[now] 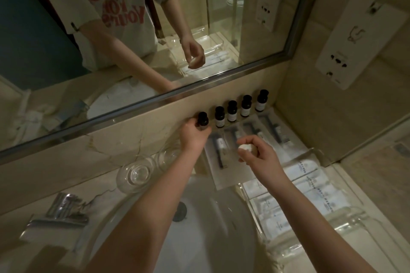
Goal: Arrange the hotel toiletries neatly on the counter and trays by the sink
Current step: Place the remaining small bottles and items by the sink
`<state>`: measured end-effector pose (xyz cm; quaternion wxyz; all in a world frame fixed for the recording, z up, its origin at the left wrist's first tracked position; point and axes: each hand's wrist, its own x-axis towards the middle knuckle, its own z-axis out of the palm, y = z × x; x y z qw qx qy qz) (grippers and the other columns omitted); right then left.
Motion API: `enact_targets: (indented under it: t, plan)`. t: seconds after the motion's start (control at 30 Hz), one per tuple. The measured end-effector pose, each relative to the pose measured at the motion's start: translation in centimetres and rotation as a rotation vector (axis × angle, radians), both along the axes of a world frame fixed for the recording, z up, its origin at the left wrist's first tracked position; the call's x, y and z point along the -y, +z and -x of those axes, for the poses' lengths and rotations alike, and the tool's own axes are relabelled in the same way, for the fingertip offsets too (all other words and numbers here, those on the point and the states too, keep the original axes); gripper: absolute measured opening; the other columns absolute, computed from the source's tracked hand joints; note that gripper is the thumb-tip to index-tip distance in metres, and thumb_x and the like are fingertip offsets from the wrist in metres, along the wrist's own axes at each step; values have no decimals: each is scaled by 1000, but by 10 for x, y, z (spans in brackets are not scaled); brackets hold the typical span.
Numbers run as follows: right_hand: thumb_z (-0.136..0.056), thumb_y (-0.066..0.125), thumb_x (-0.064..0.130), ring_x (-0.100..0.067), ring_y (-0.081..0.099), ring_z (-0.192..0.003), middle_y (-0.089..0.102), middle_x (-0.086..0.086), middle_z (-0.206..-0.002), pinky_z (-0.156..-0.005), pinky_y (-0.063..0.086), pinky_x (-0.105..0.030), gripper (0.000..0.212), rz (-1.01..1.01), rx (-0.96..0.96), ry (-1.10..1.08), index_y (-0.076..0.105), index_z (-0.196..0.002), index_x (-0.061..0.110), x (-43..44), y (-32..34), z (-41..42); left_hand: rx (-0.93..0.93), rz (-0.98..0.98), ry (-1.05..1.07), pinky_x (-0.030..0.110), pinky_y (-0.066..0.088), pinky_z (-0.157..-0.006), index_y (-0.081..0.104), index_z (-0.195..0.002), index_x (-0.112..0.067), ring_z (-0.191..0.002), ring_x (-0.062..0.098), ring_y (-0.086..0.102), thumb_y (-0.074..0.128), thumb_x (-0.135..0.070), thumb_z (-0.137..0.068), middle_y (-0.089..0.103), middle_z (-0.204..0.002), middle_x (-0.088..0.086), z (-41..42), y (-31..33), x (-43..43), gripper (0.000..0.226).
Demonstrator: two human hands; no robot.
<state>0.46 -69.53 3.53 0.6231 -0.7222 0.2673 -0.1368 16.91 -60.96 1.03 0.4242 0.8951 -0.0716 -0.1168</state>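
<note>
Five dark-capped bottles (232, 110) upright along wall, sachets (310, 186) in clear tray (346, 217)

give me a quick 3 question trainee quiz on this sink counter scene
1. How many dark-capped bottles are lined up along the wall under the mirror, counting the one being held?
2. True or false: the right hand is empty.
3. Which is nearest the left hand: (a) the glasses, (b) the wall socket, (c) the white packets?

Key
1. Five or six; the count shows six bottles, the leftmost bottle gripped by the left hand.
2. False. The right hand holds a small round white item, above the wrapped toothbrush kits.
3. (a) The glasses stand just left of it; the wall socket and white packets lie further right.
</note>
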Motion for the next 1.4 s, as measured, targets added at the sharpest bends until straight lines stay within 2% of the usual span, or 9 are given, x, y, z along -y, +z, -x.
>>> enact_targets:
  t: [0.07, 0.17, 0.5, 0.6, 0.73, 0.87, 1.0, 1.2, 1.4]
  plan:
    - [-87, 59, 10, -26, 51, -72, 55, -11, -76, -62, 48, -20, 12, 3, -5, 1, 62, -92, 20, -1, 0, 1, 4, -30, -14, 32, 47, -84, 65, -104, -7, -99, 27, 62, 71, -19, -76, 67, -107, 11, 0, -2, -1, 30]
    - [-87, 59, 9, -24, 50, -71, 55, -3, -75, -58, 46, -12, 11, -6, -7, -7, 62, -94, 18, -2, 2, 3, 17, -51, -12, 29, 44, -81, 65, -104, -7, -100, 27, 62, 69, -17, -79, 67, -109, 11, -1, -4, -1, 27]
    - [-87, 58, 10, -20, 51, -72, 60, -4, -84, -56, 44, -10, 13, 0, -16, -20, 62, -95, 19, 0, 3, 2, 0, -44, -16, 30, 44, -73, 55, -84, -17, -87, 22, 58, 70, -23, -79, 65, -101, 9, 2, -4, -4, 17]
    - [-88, 54, 5, -15, 54, -77, 57, 6, -88, -65, 46, -17, 16, -18, -20, -10, 60, -98, 17, -1, 9, 1, -19, -33, -27, 34, 50, -81, 58, -97, -16, -98, 24, 61, 70, -24, -79, 63, -107, 6, 5, -2, -11, 23]
    - [-88, 51, 1, -20, 56, -93, 52, 10, -98, -80, 52, -31, 27, -33, -51, 37, 53, -110, 16, -8, 17, -5, 15, 22, -39, 37, 49, -94, 53, -121, -12, -109, 22, 56, 67, -26, -82, 59, -120, 6, 14, 7, -29, 44]
    - [-87, 60, 8, -22, 59, -91, 58, -1, -101, -82, 51, -36, 26, 71, -108, 117, 50, -108, 19, -22, 20, -16, 107, 8, -85, 27, 42, -89, 59, -114, -9, -105, 21, 57, 63, -19, -83, 60, -113, 7, 32, 14, -67, 33]
    - [-84, 65, 8, -23, 61, -91, 62, -5, -101, -83, 51, -41, 20, 163, -163, 217, 60, -102, 12, -50, 16, -38, 141, -57, -56, 32, 43, -91, 65, -104, -3, -103, 29, 59, 65, -10, -78, 63, -109, 16, 35, 1, -123, 27]
    - [-88, 57, 14, -28, 58, -110, 62, -13, -122, -93, 47, -36, 32, 407, -327, 399, 61, -120, 12, -89, -6, -99, 60, -248, -27, 29, 40, -95, 67, -107, -8, -112, 29, 56, 69, -17, -77, 64, -116, 12, 17, -19, -190, 31]
    - [-85, 60, 17, -28, 60, -104, 65, -10, -115, -74, 40, -25, 30, 551, -523, 399, 60, -115, 15, -107, -25, -144, 60, -288, -136, 30, 39, -95, 67, -108, -6, -109, 31, 59, 70, -19, -75, 66, -114, 16, -1, -24, -194, 36]
